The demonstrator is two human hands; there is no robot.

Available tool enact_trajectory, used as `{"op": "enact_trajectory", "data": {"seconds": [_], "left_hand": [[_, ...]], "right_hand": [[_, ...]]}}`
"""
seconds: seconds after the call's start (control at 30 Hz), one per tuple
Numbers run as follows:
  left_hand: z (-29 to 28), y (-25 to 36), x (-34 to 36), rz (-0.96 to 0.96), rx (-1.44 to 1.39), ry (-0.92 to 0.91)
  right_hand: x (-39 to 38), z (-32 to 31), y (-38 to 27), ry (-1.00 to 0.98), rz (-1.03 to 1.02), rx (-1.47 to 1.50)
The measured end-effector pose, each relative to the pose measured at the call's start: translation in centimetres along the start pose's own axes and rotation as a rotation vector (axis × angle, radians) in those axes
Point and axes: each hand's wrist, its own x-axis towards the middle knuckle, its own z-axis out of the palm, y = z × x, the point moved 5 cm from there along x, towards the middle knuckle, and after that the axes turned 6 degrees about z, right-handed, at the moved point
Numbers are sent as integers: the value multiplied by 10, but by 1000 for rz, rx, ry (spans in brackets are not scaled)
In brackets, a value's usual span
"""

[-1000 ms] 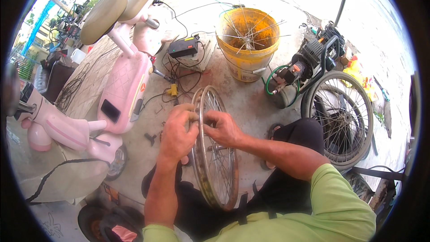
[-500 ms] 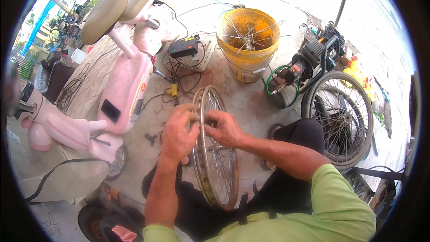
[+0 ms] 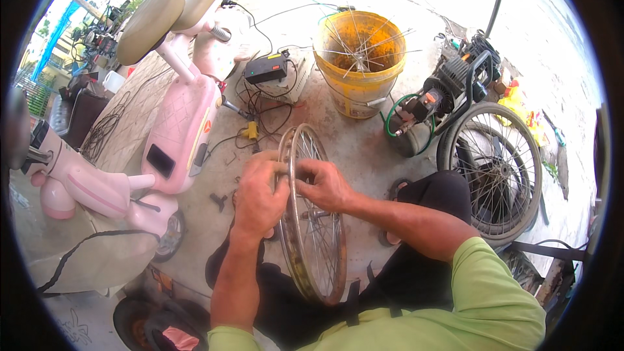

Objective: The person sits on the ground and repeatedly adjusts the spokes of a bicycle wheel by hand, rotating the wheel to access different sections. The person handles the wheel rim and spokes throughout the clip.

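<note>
A bare bicycle wheel (image 3: pixel 298 247) with a worn metal rim and thin spokes stands upright between my legs, edge toward me. My left hand (image 3: pixel 261 192) is closed at the upper left side of the rim, thumb and fingers pressed together against its outer face. From the other side my right hand (image 3: pixel 323 185) grips the same stretch of rim, fingers bent in toward the spokes. The fingertips of both hands almost meet across the rim. Whether they also pinch some small part there is hidden.
A yellow bucket (image 3: pixel 359 88) holding a hub with loose spokes stands ahead. Right of it are an air compressor (image 3: pixel 448 84) and a tyred wheel (image 3: pixel 492 169). A pink scooter (image 3: pixel 185 130) lies at the left, near a black charger box (image 3: pixel 266 68) and cables.
The fingers of my left hand have shifted slightly at the rim. The right hand and the wheel stay almost where they were.
</note>
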Motion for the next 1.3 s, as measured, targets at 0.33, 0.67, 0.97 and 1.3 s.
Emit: {"op": "enact_trajectory", "data": {"seconds": [0.33,0.67,0.97,1.3], "left_hand": [[2,-7,-3,-20,-37,-30],[0,-5,-2,25,37,-34],[-1,2,-2,6,98,18],[3,3,-2,5,26,18]], "right_hand": [[0,-2,-3,1,-40,-111],[2,-1,-3,-15,-29,-89],[2,-2,-2,-8,5,-49],[1,-5,-9,-23,54,-84]]}}
